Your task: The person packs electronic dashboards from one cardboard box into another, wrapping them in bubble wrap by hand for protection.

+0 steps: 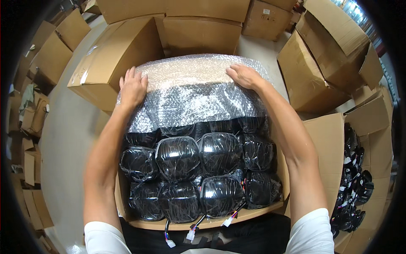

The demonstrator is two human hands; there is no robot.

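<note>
A sheet of clear bubble wrap [194, 99] lies over the far part of a full cardboard box [253, 215]. My left hand [133, 88] rests on the sheet's left side, fingers stretched out and slightly apart. On its far right side lies my right hand [244, 76], palm down, fingers extended and pointing left. Nearer me, rows of glossy black rounded parts [178, 154] in clear plastic film show uncovered. Several wires with white connectors [228, 221] hang over the box's near edge. The parts beneath the wrap are mostly hidden.
On the right stands an open carton [376, 139] holding black parts with white connectors [353, 186]. Another open carton [313, 72] is at the far right. A large carton [118, 55] sits close to the box's far left, with more cartons [203, 34] behind.
</note>
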